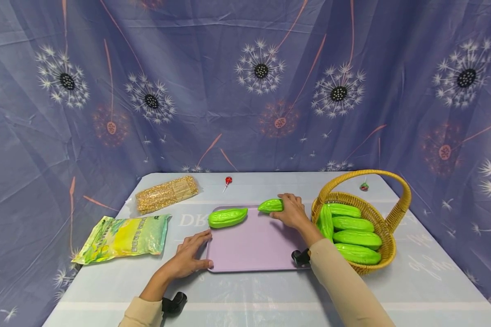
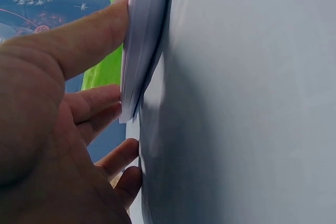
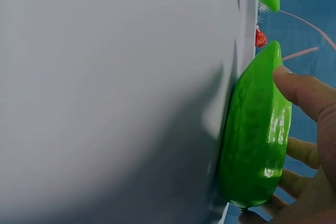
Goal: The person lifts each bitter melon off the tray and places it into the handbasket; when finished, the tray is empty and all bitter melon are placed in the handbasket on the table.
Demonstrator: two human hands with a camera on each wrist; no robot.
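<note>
My right hand (image 1: 292,210) holds a bright green, ridged artificial gourd (image 1: 270,205) at the far right part of a lilac tray (image 1: 253,245). In the right wrist view the thumb lies on one side of this gourd (image 3: 254,135), the other fingers along its far end. Another green gourd (image 1: 227,218) lies in the tray's far left corner. My left hand (image 1: 188,255) rests at the tray's left edge, thumb and fingers spread; in the left wrist view the thumb and fingertips touch the rim (image 2: 137,51).
At the right stands a wicker basket (image 1: 393,252) with a tall handle, holding several green gourds (image 1: 353,225). A yellow-green bag (image 1: 124,238) and a pack of golden kernels (image 1: 167,194) lie left. Two lollipops, red (image 1: 228,180) and green-wrapped (image 1: 364,186), lie farther back.
</note>
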